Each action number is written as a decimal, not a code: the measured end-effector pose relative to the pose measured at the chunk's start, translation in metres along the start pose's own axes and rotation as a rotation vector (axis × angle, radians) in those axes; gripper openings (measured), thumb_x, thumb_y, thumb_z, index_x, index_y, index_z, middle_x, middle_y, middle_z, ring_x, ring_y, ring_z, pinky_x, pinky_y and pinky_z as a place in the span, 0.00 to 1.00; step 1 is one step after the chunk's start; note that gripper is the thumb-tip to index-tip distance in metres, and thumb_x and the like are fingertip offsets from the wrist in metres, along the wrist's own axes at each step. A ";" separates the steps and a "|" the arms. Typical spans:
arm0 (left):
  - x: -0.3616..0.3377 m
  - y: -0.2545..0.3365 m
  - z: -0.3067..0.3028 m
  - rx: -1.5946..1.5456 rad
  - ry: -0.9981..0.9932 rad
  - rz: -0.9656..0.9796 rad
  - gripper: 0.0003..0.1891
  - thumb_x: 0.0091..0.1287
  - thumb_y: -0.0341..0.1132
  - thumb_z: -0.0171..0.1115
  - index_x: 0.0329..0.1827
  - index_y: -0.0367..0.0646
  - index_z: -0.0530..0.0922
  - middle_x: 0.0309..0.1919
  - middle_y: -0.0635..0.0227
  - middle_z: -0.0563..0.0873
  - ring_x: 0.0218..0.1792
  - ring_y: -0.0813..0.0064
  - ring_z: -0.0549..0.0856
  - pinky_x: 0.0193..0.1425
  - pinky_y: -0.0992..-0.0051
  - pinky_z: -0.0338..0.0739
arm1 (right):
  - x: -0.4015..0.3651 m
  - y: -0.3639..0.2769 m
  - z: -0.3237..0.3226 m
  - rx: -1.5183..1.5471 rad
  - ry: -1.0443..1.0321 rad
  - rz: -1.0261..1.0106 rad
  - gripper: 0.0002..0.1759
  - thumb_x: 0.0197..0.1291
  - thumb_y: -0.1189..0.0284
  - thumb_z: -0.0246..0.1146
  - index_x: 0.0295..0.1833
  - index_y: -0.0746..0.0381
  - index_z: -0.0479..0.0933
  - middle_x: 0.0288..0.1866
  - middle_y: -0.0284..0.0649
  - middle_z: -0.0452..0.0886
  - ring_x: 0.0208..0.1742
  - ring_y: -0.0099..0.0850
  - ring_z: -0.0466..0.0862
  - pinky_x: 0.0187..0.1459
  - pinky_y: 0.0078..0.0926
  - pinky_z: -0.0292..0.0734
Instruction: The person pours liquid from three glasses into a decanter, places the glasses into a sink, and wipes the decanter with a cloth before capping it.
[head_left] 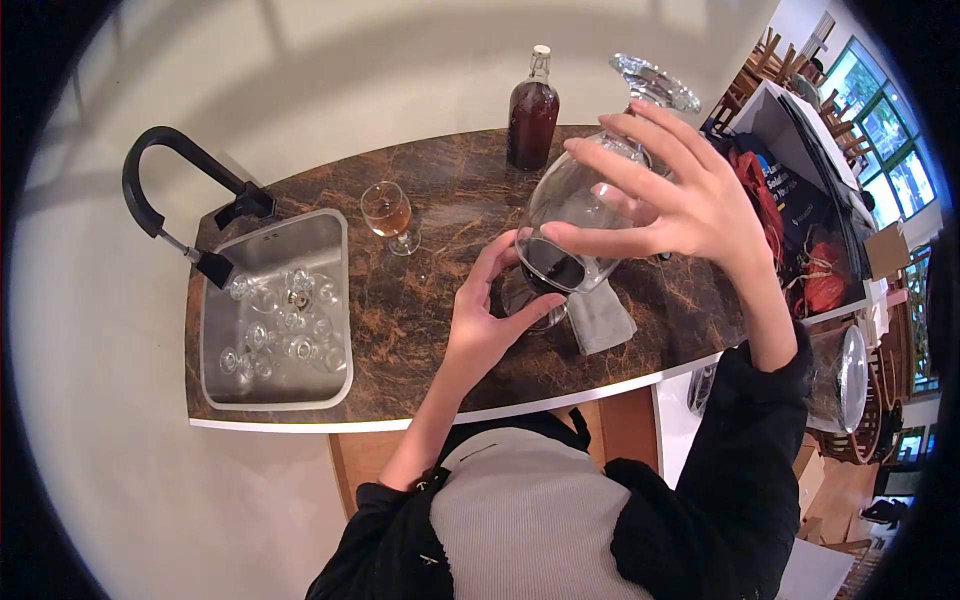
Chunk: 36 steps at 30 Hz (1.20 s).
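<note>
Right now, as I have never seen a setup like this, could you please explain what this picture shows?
There is no machine here: a person works with two bare hands, and the one picture comes from a camera worn on their head, looking forward and down.

The left hand is wrapped around a smaller glass. The right hand holds a large footed glass, tipped with its mouth toward the smaller one. Dark liquid shows where they overlap; I cannot tell which holds it.

On the brown counter stand a stoppered bottle of dark red liquid and a stemmed glass of amber liquid. A grey cloth lies near the hands. At the left, several clear glasses sit in a metal sink beside a black faucet.
</note>
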<state>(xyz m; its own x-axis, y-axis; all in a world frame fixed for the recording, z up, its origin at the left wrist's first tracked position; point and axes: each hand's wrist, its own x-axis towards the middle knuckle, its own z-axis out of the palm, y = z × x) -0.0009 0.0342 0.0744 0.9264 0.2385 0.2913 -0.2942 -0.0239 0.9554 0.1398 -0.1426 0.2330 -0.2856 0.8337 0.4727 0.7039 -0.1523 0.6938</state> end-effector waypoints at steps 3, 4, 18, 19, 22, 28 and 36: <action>0.001 0.003 0.000 -0.005 -0.010 0.000 0.43 0.56 0.28 0.81 0.75 0.40 0.66 0.65 0.61 0.80 0.67 0.70 0.78 0.75 0.66 0.68 | -0.002 -0.002 0.003 0.010 -0.016 -0.004 0.41 0.46 0.68 0.69 0.63 0.12 0.72 0.66 0.25 0.77 0.63 0.31 0.80 0.70 0.36 0.77; 0.001 0.004 0.000 -0.016 -0.019 0.005 0.43 0.57 0.25 0.80 0.75 0.37 0.65 0.66 0.60 0.78 0.68 0.70 0.77 0.77 0.66 0.66 | -0.004 -0.003 0.005 0.002 -0.006 0.006 0.41 0.46 0.68 0.69 0.63 0.12 0.72 0.66 0.25 0.77 0.63 0.31 0.80 0.70 0.36 0.77; 0.001 -0.006 0.000 -0.013 -0.045 0.039 0.43 0.56 0.30 0.81 0.75 0.43 0.67 0.69 0.62 0.77 0.68 0.68 0.77 0.75 0.66 0.68 | -0.013 -0.009 0.012 0.058 -0.080 0.081 0.46 0.48 0.73 0.72 0.67 0.12 0.69 0.64 0.25 0.80 0.60 0.31 0.82 0.68 0.37 0.77; 0.001 -0.005 0.000 -0.011 -0.045 0.042 0.43 0.56 0.30 0.81 0.75 0.43 0.67 0.69 0.62 0.77 0.68 0.68 0.77 0.75 0.66 0.68 | -0.014 -0.009 0.012 0.069 -0.087 0.084 0.46 0.48 0.73 0.71 0.67 0.12 0.69 0.64 0.25 0.80 0.60 0.31 0.82 0.68 0.37 0.77; 0.001 -0.001 -0.001 -0.016 -0.052 0.005 0.43 0.56 0.30 0.82 0.74 0.42 0.67 0.69 0.62 0.77 0.69 0.67 0.76 0.76 0.67 0.68 | -0.014 -0.010 0.013 0.073 -0.086 0.071 0.46 0.48 0.72 0.71 0.67 0.12 0.69 0.64 0.25 0.81 0.60 0.31 0.82 0.68 0.37 0.77; 0.000 -0.001 0.000 -0.027 -0.040 -0.003 0.43 0.55 0.32 0.82 0.74 0.41 0.68 0.68 0.62 0.78 0.69 0.68 0.76 0.75 0.67 0.67 | -0.014 -0.012 0.014 0.085 -0.090 0.086 0.47 0.48 0.72 0.72 0.67 0.12 0.69 0.64 0.26 0.81 0.61 0.31 0.82 0.69 0.37 0.77; -0.001 0.000 0.000 -0.021 -0.038 -0.008 0.48 0.55 0.33 0.83 0.78 0.43 0.64 0.68 0.60 0.78 0.69 0.68 0.76 0.75 0.65 0.67 | -0.014 -0.014 0.015 0.087 -0.105 0.083 0.46 0.48 0.71 0.72 0.67 0.12 0.69 0.63 0.26 0.81 0.60 0.31 0.82 0.69 0.37 0.77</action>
<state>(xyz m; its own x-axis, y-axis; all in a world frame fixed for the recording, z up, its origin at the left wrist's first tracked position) -0.0016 0.0341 0.0739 0.9368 0.2017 0.2858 -0.2915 -0.0017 0.9566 0.1436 -0.1438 0.2081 -0.1574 0.8718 0.4639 0.7772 -0.1804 0.6028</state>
